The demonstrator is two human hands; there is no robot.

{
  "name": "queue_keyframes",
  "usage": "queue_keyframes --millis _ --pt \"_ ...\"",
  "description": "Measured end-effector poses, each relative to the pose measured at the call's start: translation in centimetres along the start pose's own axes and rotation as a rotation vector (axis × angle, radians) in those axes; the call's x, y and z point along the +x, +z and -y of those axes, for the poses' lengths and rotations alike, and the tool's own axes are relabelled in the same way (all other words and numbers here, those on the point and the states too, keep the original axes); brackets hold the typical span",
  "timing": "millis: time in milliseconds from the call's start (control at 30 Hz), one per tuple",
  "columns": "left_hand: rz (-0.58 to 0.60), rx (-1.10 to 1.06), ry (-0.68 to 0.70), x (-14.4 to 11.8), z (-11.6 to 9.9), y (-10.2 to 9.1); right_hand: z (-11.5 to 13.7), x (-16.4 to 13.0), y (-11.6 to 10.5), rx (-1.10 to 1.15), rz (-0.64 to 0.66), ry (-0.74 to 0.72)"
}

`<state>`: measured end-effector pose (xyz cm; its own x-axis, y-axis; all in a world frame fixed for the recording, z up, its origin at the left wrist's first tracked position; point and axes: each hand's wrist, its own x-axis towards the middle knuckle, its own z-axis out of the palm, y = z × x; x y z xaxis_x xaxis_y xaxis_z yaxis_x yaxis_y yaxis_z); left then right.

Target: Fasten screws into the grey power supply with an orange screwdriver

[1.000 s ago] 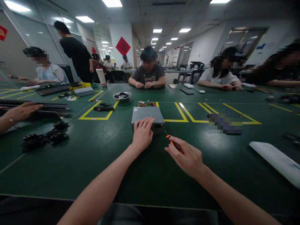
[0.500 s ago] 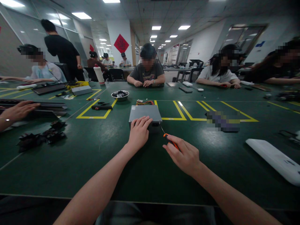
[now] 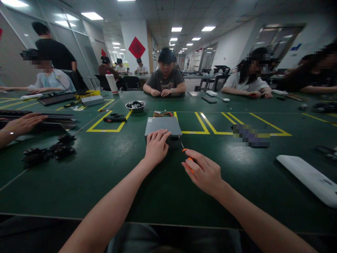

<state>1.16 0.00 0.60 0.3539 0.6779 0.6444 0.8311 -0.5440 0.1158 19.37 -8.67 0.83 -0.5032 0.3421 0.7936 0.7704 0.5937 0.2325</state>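
Note:
A grey metal computer power supply (image 3: pixel 163 123) sits on the green table in front of me, its socket side facing me and its coloured cables behind. My left hand (image 3: pixel 157 146) grips its near top edge, fingers laid over the lid and thumb down by the front. In my right hand (image 3: pixel 204 172) is a screwdriver (image 3: pixel 185 150) with an orange and black handle, pinched between thumb and fingers. Its thin shaft points up and left to the right front corner of the power supply. Whether the tip sits in a screw is too small to tell.
Behind the power supply stands a metal bowl (image 3: pixel 135 106) of dark parts. Black parts (image 3: pixel 50 151) lie at left, near another person's hand (image 3: pixel 26 123). A black tool (image 3: pixel 115 119), a blurred-out object (image 3: pixel 250 136) and a white case (image 3: pixel 308 179) are also on the table (image 3: pixel 168 200).
My right hand has shifted slightly left and turned on the screwdriver handle. My left hand and the power supply stay put. The standing person at the back left has moved left.

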Motion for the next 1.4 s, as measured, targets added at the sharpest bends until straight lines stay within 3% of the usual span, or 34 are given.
queue_keyframes --millis 167,433,600,700,833,967,1167,1400 --pt "-0.018 -0.004 -0.012 0.0 0.0 0.3 0.4 -0.3 0.2 -0.002 0.102 -0.043" --pt "-0.020 -0.006 -0.035 0.0 -0.2 0.5 -0.5 0.2 0.1 0.000 -0.046 0.053" --pt "-0.019 0.001 -0.005 -0.1 -0.3 0.4 -0.2 0.2 0.0 0.080 0.025 0.024" --pt "-0.017 0.006 0.040 -0.2 -0.1 0.4 -0.2 -0.3 0.3 0.018 0.064 0.005" --pt "0.000 -0.001 0.057 -0.1 0.1 0.5 -0.4 -0.4 0.3 -0.063 0.029 0.016" --pt "-0.001 0.003 0.050 -0.1 0.1 0.5 -0.3 0.0 0.2 0.018 -0.009 0.051" --pt "0.009 0.004 0.058 -0.1 0.0 0.3 -0.3 -0.5 0.6 -0.011 0.067 0.034" --pt "0.029 -0.008 0.067 -0.2 0.2 0.2 -1.2 -0.1 0.2 0.025 -0.076 0.088"
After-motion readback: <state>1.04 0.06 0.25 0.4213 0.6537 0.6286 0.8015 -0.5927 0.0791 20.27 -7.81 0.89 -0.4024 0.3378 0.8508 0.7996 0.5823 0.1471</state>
